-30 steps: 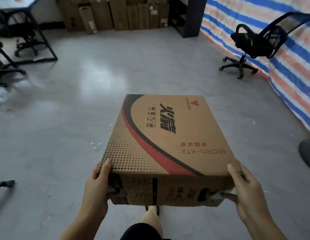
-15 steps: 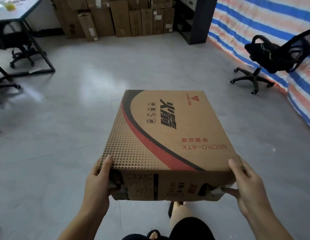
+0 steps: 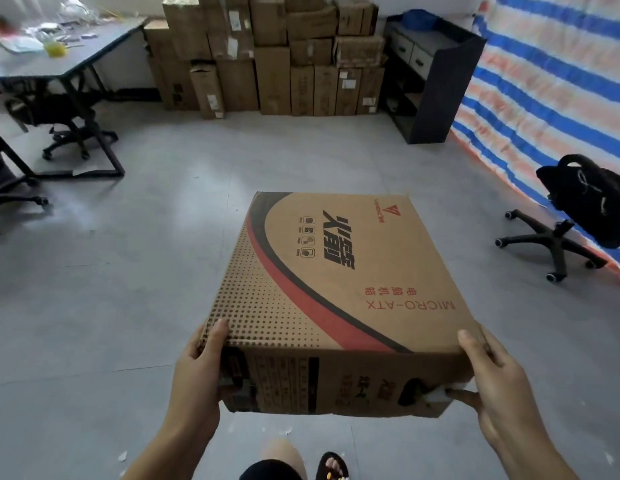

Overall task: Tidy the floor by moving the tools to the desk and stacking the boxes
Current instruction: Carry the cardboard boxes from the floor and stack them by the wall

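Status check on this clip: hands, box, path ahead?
Left hand, right hand grip MICRO-ATX box, carried off floor. Path to stacked boxes open.

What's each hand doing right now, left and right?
Left hand: grips the near left corner of the cardboard box, thumb on top.
Right hand: grips the near right corner, thumb on top.

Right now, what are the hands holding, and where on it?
The cardboard box, by its two near corners: left hand on the near-left corner, right hand on the near-right, thumbs on top.
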The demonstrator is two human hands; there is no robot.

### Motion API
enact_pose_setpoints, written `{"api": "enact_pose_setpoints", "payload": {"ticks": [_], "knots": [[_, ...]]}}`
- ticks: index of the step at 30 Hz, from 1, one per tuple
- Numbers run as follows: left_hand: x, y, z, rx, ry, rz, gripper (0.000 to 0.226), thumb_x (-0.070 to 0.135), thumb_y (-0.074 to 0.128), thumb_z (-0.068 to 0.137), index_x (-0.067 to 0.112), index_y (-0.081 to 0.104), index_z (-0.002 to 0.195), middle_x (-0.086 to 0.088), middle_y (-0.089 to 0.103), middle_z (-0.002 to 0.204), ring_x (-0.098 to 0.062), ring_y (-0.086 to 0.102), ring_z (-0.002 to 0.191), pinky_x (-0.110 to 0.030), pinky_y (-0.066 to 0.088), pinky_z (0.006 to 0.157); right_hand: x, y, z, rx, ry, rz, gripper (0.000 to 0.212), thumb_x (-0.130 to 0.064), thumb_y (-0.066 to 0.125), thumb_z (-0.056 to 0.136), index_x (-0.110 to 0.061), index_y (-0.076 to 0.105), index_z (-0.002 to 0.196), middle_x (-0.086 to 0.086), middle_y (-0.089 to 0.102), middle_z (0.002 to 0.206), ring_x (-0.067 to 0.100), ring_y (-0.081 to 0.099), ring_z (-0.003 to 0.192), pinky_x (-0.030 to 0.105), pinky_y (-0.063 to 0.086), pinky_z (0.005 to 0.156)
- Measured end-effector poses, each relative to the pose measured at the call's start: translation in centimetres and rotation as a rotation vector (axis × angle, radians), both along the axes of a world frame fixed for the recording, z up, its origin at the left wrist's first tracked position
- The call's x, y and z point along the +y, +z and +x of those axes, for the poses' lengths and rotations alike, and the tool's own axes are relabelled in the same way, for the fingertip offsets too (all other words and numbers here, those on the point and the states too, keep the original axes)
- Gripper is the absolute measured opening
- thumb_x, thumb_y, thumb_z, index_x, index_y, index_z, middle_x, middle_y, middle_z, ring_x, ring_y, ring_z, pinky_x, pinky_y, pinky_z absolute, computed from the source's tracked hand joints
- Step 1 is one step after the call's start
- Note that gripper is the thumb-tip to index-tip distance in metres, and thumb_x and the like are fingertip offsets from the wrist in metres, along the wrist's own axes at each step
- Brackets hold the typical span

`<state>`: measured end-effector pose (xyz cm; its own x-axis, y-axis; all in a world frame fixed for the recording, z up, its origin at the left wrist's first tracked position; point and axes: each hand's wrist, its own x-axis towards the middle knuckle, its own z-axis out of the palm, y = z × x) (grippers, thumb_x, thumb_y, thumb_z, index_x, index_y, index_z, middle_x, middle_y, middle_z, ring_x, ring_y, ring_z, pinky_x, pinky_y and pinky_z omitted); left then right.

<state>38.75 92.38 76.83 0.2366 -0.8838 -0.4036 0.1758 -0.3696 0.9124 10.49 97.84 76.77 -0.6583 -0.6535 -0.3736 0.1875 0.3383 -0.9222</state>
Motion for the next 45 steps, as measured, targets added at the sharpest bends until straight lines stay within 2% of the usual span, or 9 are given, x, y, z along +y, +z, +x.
{"api": "enact_pose_setpoints", "payload": {"ticks": [2, 4, 7, 16, 23, 30, 36, 41, 45], "knots": [[-3.6, 0.1, -1.5, -0.001, 0.011, -0.008, 0.017, 0.029, 0.050, 0.095, 0.021, 0.062, 0.103, 0.010, 0.065, 0.090, 0.002, 0.064, 0.068, -0.039, 0.053, 0.066, -4.0, 0.3, -1.6, 0.003, 0.023, -0.006, 0.032, -0.022, 0.053, 0.095, -0.020, 0.055, 0.127, -0.004, 0.059, 0.101, 0.008, 0.054, 0.079, 0.041, 0.052, 0.064], [-7.6, 0.0, -2.9, -0.007, 0.023, 0.000, 0.018, 0.030, 0.050, 0.095, 0.021, 0.061, 0.105, 0.009, 0.064, 0.092, -0.001, 0.062, 0.076, -0.036, 0.051, 0.061, -8.0, 0.1, -2.9, 0.002, 0.031, -0.004, 0.033, -0.023, 0.053, 0.095, -0.020, 0.055, 0.127, -0.004, 0.058, 0.100, 0.008, 0.054, 0.079, 0.039, 0.051, 0.060], [-13.9, -0.7, -4.6, -0.018, 0.022, 0.011, 0.021, 0.031, 0.050, 0.095, 0.021, 0.062, 0.110, 0.006, 0.064, 0.099, -0.005, 0.058, 0.087, -0.037, 0.051, 0.064, -14.1, -0.9, -4.9, -0.002, 0.024, 0.010, 0.034, -0.024, 0.053, 0.095, -0.019, 0.054, 0.128, 0.000, 0.057, 0.104, 0.007, 0.053, 0.081, 0.039, 0.051, 0.061], [-36.9, -1.1, -8.9, -0.038, -0.021, 0.037, 0.021, 0.032, 0.050, 0.095, 0.021, 0.061, 0.109, 0.002, 0.063, 0.099, -0.013, 0.058, 0.086, -0.047, 0.055, 0.070, -36.2, -2.0, -9.2, -0.032, -0.002, 0.036, 0.032, -0.024, 0.052, 0.095, -0.018, 0.054, 0.127, -0.001, 0.056, 0.098, 0.011, 0.050, 0.079, 0.050, 0.053, 0.071], [-52.7, 0.3, -12.7, -0.039, -0.080, 0.009, 0.024, 0.031, 0.050, 0.095, 0.020, 0.061, 0.113, 0.008, 0.065, 0.099, 0.005, 0.063, 0.072, -0.044, 0.054, 0.075, -50.8, -0.9, -12.7, -0.046, -0.056, -0.007, 0.032, -0.021, 0.052, 0.095, -0.018, 0.055, 0.127, -0.008, 0.059, 0.094, 0.010, 0.056, 0.080, 0.040, 0.052, 0.065], [-68.1, -0.6, -18.3, -0.047, -0.056, 0.032, 0.019, 0.031, 0.051, 0.095, 0.022, 0.060, 0.108, 0.007, 0.063, 0.097, -0.005, 0.057, 0.084, -0.036, 0.053, 0.054, -65.8, -1.8, -18.3, -0.040, -0.051, 0.005, 0.031, -0.022, 0.052, 0.095, -0.019, 0.055, 0.126, -0.003, 0.059, 0.098, 0.011, 0.055, 0.080, 0.042, 0.052, 0.062], [-81.8, -0.1, -25.3, -0.038, -0.008, 0.012, 0.020, 0.030, 0.050, 0.095, 0.020, 0.060, 0.109, 0.007, 0.061, 0.094, -0.006, 0.055, 0.083, -0.047, 0.054, 0.073, -81.3, -1.6, -25.5, -0.023, -0.012, 0.004, 0.033, -0.026, 0.052, 0.095, -0.020, 0.052, 0.128, -0.005, 0.056, 0.094, 0.013, 0.052, 0.079, 0.042, 0.052, 0.059], [-91.8, 1.5, -30.9, -0.002, 0.023, -0.003, 0.012, 0.028, 0.048, 0.096, 0.023, 0.058, 0.099, 0.007, 0.059, 0.089, -0.009, 0.054, 0.077, -0.048, 0.054, 0.071, -92.6, 0.1, -30.9, 0.017, 0.015, 0.021, 0.035, -0.030, 0.054, 0.094, -0.020, 0.053, 0.128, 0.004, 0.057, 0.113, 0.027, 0.052, 0.097, 0.055, 0.054, 0.076], [-99.3, 1.6, -33.8, -0.011, 0.037, 0.018, 0.018, 0.031, 0.049, 0.095, 0.022, 0.058, 0.108, 0.005, 0.060, 0.094, -0.011, 0.056, 0.081, -0.051, 0.055, 0.072, -100.4, 0.7, -34.1, 0.008, 0.032, 0.026, 0.032, -0.029, 0.053, 0.094, -0.022, 0.052, 0.125, 0.004, 0.055, 0.113, 0.021, 0.053, 0.086, 0.044, 0.053, 0.064]]}}
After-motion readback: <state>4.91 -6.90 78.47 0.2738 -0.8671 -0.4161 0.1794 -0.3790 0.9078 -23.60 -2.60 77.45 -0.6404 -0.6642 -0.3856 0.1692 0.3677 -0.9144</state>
